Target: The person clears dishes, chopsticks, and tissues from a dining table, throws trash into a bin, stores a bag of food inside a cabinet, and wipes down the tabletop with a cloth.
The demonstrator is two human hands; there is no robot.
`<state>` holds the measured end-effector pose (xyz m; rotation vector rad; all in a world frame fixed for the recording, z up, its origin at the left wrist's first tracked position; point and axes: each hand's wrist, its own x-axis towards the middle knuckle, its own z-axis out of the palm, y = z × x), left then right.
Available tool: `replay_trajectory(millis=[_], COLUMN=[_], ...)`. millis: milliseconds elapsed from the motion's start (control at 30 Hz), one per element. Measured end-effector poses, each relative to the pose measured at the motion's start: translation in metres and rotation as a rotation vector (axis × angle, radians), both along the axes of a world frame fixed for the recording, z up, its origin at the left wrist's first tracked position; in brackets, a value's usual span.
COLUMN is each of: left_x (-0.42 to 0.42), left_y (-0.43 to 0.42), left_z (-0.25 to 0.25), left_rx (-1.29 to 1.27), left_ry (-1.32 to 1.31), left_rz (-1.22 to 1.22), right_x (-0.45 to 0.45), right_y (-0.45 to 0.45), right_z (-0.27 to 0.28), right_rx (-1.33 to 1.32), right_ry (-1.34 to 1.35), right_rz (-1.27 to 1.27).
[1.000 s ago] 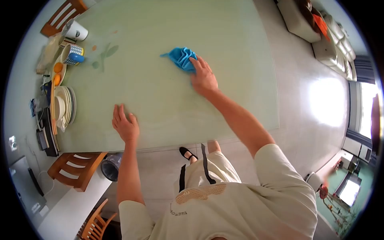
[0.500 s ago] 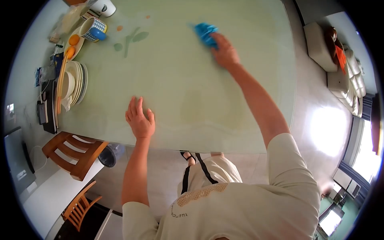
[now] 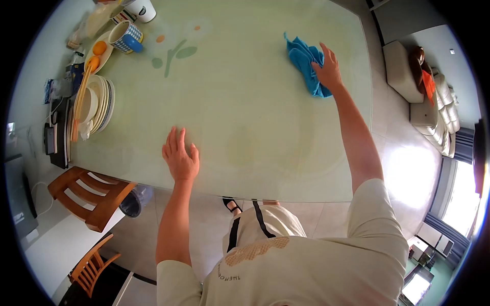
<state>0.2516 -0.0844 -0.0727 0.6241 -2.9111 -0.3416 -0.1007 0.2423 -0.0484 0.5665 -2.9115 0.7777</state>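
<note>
A crumpled blue cloth (image 3: 304,64) lies on the pale green glass tabletop (image 3: 229,112), toward its right side. My right hand (image 3: 328,69) rests on the cloth's right edge, thumb on the fabric and fingers spread apart. Near the front edge, left of centre, my left hand (image 3: 181,157) lies on the glass with fingers spread and nothing in it. Its palm side is hidden.
Along the table's left side stand stacked plates (image 3: 106,104), chopsticks (image 3: 80,102), oranges (image 3: 99,48), a checked mug (image 3: 125,38) and a white cup (image 3: 143,9). A wooden chair (image 3: 97,201) and a bin (image 3: 133,201) are at the front left.
The blue cloth and my right hand have moved right across the table. The cloth is more spread out, and the fingers have opened. My left hand stays on the tabletop while the view shifts.
</note>
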Motion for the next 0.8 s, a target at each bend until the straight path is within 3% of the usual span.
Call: replay_trajectory(millis=[133,267,333,433,500,567,667,700,767,800], left_x=[0.002,0.000,0.000,-0.001,0.000,-0.001,-0.001,0.001,0.001,0.001], left_y=[0.000,-0.001,-0.001,-0.004,-0.001,-0.001,-0.002,-0.002,-0.003,-0.003], left_z=[-0.002,-0.002,-0.002,-0.001,0.002,0.002,0.001,0.001,-0.001,-0.002], left_rx=[-0.008,-0.031,-0.027,-0.001,0.030,0.031,0.019,0.021,0.025,0.032], left_ry=[-0.019,0.001,0.001,0.013,-0.006,-0.003,-0.004,-0.017,0.002,0.018], left_rz=[0.003,0.009,0.007,0.008,0.011,0.019,0.022,0.019,0.012,0.009], right_x=[0.043,0.004,0.001,-0.009,-0.001,0.021,0.049,0.044,0.021,0.011], right_y=[-0.019,-0.005,-0.022,-0.039,-0.045,-0.069,-0.102,-0.100,-0.085,-0.072], right_z=[-0.013,-0.053,-0.035,-0.043,-0.055,-0.058,-0.026,-0.015,-0.004,-0.006], right_rx=[0.328,0.125,0.279,0.242,0.201,0.192,-0.212,-0.214,-0.484,-0.512], right_ry=[-0.001,0.139,0.038,0.074,0.067,0.125,-0.044,-0.044,-0.415,-0.334], right_rz=[0.079,0.148,-0.277,-0.396,-0.351,-0.068,0.329,0.328,0.211,0.203])
